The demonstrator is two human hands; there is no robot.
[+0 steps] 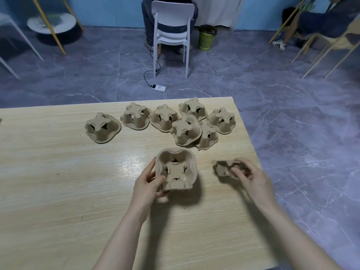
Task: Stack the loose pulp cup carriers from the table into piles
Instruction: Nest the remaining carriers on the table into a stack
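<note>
The wooden table (58, 191) held 7 loose carriers (163, 117) along its far side. The left hand (149, 183) gripped 1 carrier (176, 168) tilted above it; the right hand (253, 178) pinched another, seemingly crumpled carrier (224, 168).

Pulp cup carriers (163, 117): plain tan-brown, matte, no print, dark cutouts. Table (58, 172): pale yellow-beige w/ fine wood-grain streaks, glossy glare patch near centre. Floor (292, 117): grey-purple marble-look tiles, white veins. Wall (109, 10): light blue. Chair (172, 28): white. Bin (206, 38): lime-green mesh, black liner. Power bank (158, 88): white, black cable.
</note>
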